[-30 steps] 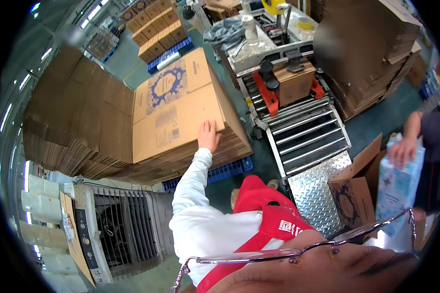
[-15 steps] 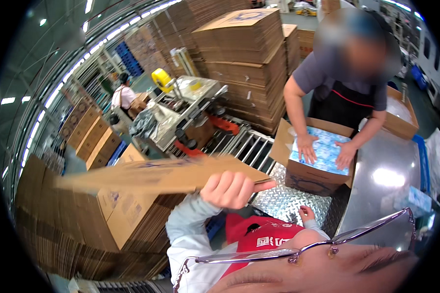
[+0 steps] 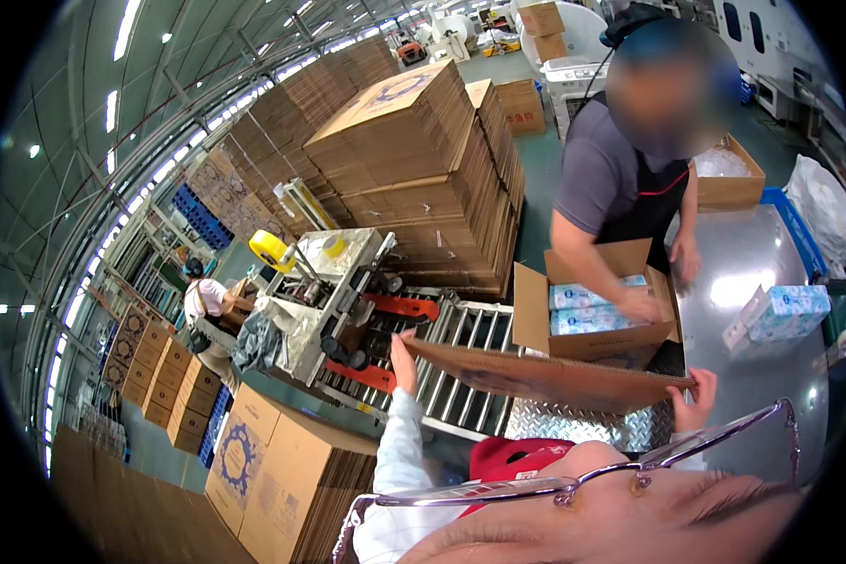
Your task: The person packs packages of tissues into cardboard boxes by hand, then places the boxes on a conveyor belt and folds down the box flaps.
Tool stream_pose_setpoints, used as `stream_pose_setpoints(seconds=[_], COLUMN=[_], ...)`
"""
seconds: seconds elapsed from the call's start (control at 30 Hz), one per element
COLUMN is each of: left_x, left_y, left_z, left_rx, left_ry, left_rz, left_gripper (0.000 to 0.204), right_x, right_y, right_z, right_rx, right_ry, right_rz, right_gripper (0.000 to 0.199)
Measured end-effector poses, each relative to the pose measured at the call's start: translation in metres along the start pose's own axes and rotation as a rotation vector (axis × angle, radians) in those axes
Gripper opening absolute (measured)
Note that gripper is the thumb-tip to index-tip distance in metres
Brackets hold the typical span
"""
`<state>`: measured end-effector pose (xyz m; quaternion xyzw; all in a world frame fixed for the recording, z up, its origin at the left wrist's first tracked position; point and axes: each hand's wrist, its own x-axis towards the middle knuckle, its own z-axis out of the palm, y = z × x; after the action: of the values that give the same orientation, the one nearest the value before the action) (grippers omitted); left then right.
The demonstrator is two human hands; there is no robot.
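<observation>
A flattened cardboard carton (image 3: 545,379) stretches crosswise in front of me, tilted, its thin edge uppermost. My left hand (image 3: 405,365) holds its left end, fingers pointing up along the corner. At the other end, my right hand (image 3: 692,399) grips the right corner with bent fingers. Just beyond stands an open carton (image 3: 592,346) with raised flaps, holding blue-and-white soft packs (image 3: 592,318). A co-worker in a dark apron (image 3: 644,202) reaches one hand into that carton; the other hand hangs beside it. Below my cardboard lies a diamond-plate metal surface (image 3: 559,425).
A roller conveyor (image 3: 461,385) runs left to a taping machine (image 3: 315,282) with yellow tape. Tall stacks of flattened cartons (image 3: 414,188) rise behind it; another stack (image 3: 287,470) stands near left. On the right, a metal table (image 3: 724,258) bears a blue-and-white pack (image 3: 788,312).
The flattened carton has swung from the left to in front of me, and my right hand now grips it too. The co-worker's hand has moved from atop the packs into the carton.
</observation>
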<state>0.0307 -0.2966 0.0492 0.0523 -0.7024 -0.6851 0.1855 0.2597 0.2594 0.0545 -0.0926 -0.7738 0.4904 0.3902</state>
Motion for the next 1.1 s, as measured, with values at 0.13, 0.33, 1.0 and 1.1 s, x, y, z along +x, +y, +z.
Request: stream_pose_setpoints(seconds=[0.13, 0.33, 1.0, 1.1], left_x=[-0.021, -0.012, -0.219, -0.22], left_y=[-0.013, 0.032, 0.063, 0.013], left_z=[0.0, 0.005, 0.193, 0.187], left_rx=[-0.097, 0.049, 0.848, 0.737], left_ry=[-0.26, -0.065, -1.64, -1.853], left_rz=[-0.227, -0.363, -0.509, -0.397], left_gripper=[0.05, 0.108, 0.118, 0.104], right_x=[-0.021, -0.004, 0.024, 0.01], right_y=[0.046, -0.014, 0.078, 0.086], right_z=[0.032, 0.108, 0.067, 0.063], right_rx=[0.084, 0.125, -0.408, -0.628], right_ry=[0.313, 0.296, -0.182, -0.297], right_rz=[0.289, 0.253, 0.116, 0.162], right_gripper=[0.073, 0.11, 0.136, 0.144])
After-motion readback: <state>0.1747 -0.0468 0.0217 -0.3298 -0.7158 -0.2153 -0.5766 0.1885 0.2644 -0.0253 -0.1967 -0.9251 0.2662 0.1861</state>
